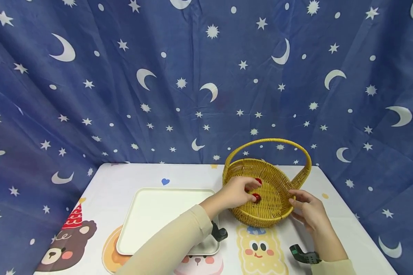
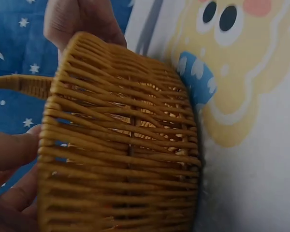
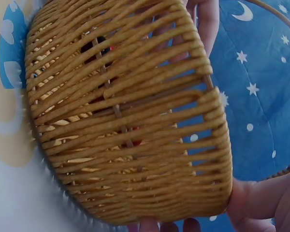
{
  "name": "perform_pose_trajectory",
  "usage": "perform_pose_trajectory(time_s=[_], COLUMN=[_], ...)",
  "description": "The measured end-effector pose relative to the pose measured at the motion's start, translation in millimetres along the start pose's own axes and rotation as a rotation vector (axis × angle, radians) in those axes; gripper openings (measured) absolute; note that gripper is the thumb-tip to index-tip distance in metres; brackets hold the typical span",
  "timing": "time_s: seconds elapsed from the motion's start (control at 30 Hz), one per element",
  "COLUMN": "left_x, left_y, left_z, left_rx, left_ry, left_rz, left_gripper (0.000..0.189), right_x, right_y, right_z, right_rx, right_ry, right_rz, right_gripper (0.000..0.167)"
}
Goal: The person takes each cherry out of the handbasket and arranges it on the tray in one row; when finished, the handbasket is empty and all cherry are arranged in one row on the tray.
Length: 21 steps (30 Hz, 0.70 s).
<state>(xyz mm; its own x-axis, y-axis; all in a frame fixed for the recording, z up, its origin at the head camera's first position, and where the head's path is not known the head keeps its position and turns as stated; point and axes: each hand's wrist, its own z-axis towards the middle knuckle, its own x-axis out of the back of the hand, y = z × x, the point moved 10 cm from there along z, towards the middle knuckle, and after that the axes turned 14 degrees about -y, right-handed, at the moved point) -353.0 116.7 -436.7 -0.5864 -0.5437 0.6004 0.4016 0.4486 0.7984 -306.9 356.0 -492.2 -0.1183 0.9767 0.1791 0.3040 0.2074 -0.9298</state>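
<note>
"Right first?"
"My right hand (image 1: 308,214) is clamped on the woven basket (image 1: 258,220), thumb and fingers at its right rim, by the foot of the arched handle (image 1: 270,140); basket is round, honey-brown, ropy strands with slits between; it stands at the right of the table."
"And the left?"
"Left hand (image 1: 235,193) dips in over the left rim; thumb and fingers curved, tips apart; whether they pinch anything, I cannot tell; glossy red rounded pieces (image 1: 256,198) lie right by my fingertips, inside the basket."
"Rest?"
"Pale tray (image 1: 158,214), smooth, flat, rectangular with rounded corners, left of the basket, partly hidden by my cream sleeve (image 1: 172,244); white tablecloth (image 1: 124,177), cartoon prints; blue curtain (image 1: 175,122) on the far side, soft folds, white moons and stars."
</note>
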Motion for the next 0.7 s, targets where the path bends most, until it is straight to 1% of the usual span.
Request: perform_pose_trajectory(time_s=[0.1,0.17,0.23,0.33,0.4,0.47,0.6,0.7], left_x=[-6.6,-9.7,-12.2,-14.1,-15.9,-18.4,-27.5,-33.5], left_y=[-0.7,-4.4,-10.3,-17.8,-18.7,-18.1,-18.2,-19.4], left_z=[16.1,24.2,30.1,35.4,38.7,42.3,48.1,51.3], left_rx=[0.015,0.04,0.076,0.126,0.127,0.119,0.112,0.115], left_ry=[-0.039,-0.057,-0.071,-0.088,-0.105,-0.125,-0.178,-0.198], left_rz=[0.042,0.056,0.051,0.044,0.051,0.079,0.155,0.217], left_gripper=[0.045,0.048,0.051,0.054,0.053,0.051,0.047,0.041], right_x=[-0.4,-1.5,-2.2,-2.7,-1.9,-0.7,0.3,-1.4], right_y=[5.1,5.8,5.9,6.2,6.8,7.4,7.7,6.3], right_z=[1.2,1.7,2.3,3.0,3.3,3.1,1.6,0.8], right_rx=[-0.009,-0.001,0.007,0.012,0.014,0.013,0.015,0.023], right_ry=[-0.039,-0.058,-0.067,-0.071,-0.069,-0.067,-0.074,-0.085], right_rz=[0.056,0.076,0.088,0.099,0.1,0.101,0.103,0.101], right_gripper=[0.028,0.027,0.026,0.026,0.026,0.026,0.026,0.027])
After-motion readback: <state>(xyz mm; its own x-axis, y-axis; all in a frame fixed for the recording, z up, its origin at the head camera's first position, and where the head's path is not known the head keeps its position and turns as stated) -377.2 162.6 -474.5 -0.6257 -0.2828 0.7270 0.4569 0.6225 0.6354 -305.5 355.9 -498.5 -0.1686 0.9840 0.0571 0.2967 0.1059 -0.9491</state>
